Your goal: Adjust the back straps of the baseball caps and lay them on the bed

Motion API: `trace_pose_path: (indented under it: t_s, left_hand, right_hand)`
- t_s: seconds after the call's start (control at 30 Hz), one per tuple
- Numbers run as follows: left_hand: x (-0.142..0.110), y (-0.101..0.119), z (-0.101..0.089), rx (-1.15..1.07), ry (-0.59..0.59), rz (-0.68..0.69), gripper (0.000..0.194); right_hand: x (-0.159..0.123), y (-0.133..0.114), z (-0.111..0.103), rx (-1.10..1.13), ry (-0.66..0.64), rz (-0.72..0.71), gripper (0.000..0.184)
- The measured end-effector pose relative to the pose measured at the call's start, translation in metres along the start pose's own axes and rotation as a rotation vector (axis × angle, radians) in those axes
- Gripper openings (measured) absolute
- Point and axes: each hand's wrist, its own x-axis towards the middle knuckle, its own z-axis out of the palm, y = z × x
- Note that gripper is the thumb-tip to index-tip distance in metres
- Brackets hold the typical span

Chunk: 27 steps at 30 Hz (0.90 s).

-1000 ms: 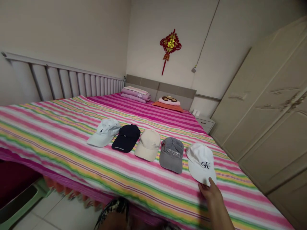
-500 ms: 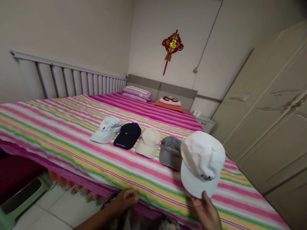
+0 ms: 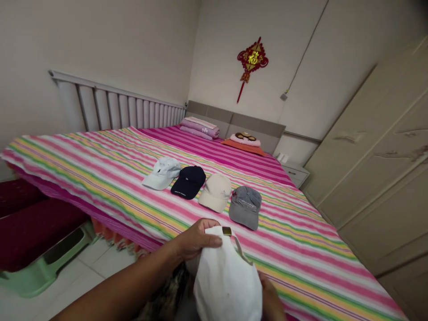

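A white baseball cap [image 3: 227,276] is held close to my body, its back opening and strap with a metal buckle turned up and away from me. My left hand [image 3: 202,240] pinches the cap's back edge beside the buckle, thumb on top. At the cap's right side is my right hand [image 3: 271,298], gripping it with the fingers largely hidden behind the fabric. Beyond, in a row on the bed, lie a white cap with a small dark logo [image 3: 162,173], a navy cap [image 3: 189,182], a beige cap [image 3: 216,192] and a grey cap [image 3: 245,207].
The bed [image 3: 110,178] has a striped cover. Folded bedding [image 3: 200,128] and a pink pillow [image 3: 245,139] lie near the headboard. At lower left stands a green stool [image 3: 36,276] with a dark red top; a wardrobe [image 3: 371,178] rises on the right.
The white cap has come off its spot above the bed toward me and been turned back side up. My left hand, empty before, has taken hold of it. The view has shifted slightly left.
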Motion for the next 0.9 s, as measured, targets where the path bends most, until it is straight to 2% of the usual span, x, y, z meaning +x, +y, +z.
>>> trace_pose_path:
  t_s: [0.1, 0.17, 0.23, 0.3, 0.4, 0.47, 0.53, 0.6, 0.67, 0.77, 0.9]
  left_hand:
    - [-0.009, 0.002, 0.002, 0.124, -0.071, -0.072, 0.03]
    - [-0.013, 0.003, 0.002, 0.156, -0.114, -0.097, 0.03]
    - [-0.015, 0.004, 0.002, 0.14, -0.153, -0.102, 0.031]
    - [-0.018, 0.005, 0.002, 0.08, -0.177, -0.097, 0.034]
    - [-0.021, 0.005, 0.0, -0.036, -0.238, -0.092, 0.044]
    - [-0.023, 0.006, 0.0, -0.089, -0.308, -0.106, 0.053]
    - [-0.024, 0.006, 0.0, -0.107, -0.353, -0.15, 0.058]
    - [-0.024, 0.007, 0.001, -0.087, -0.325, -0.192, 0.053]
    - [-0.022, 0.006, 0.003, -0.029, -0.232, -0.196, 0.043]
    - [-0.019, 0.005, 0.005, 0.1, -0.111, -0.211, 0.033]
    - [-0.018, 0.006, 0.009, 0.191, -0.128, -0.248, 0.032]
  right_hand:
    - [-0.007, -0.053, 0.003, -0.028, -0.021, -0.09, 0.027]
    - [-0.018, -0.088, 0.014, -0.12, -0.106, -0.237, 0.028]
    - [-0.031, -0.112, 0.029, -0.278, -0.237, -0.405, 0.027]
    - [-0.041, -0.122, 0.043, -0.386, -0.317, -0.559, 0.027]
    - [-0.05, -0.122, 0.056, -0.418, -0.399, -0.714, 0.026]
    - [-0.053, -0.119, 0.059, -0.368, -0.397, -0.719, 0.029]
    - [-0.055, -0.118, 0.06, -0.293, -0.389, -0.609, 0.031]
    - [-0.056, -0.118, 0.061, -0.213, -0.396, -0.445, 0.028]
    - [-0.055, -0.118, 0.063, -0.153, -0.383, -0.334, 0.022]
    - [-0.052, -0.116, 0.066, -0.161, -0.318, -0.33, 0.021]
    - [-0.049, -0.115, 0.067, -0.309, -0.261, -0.446, 0.022]
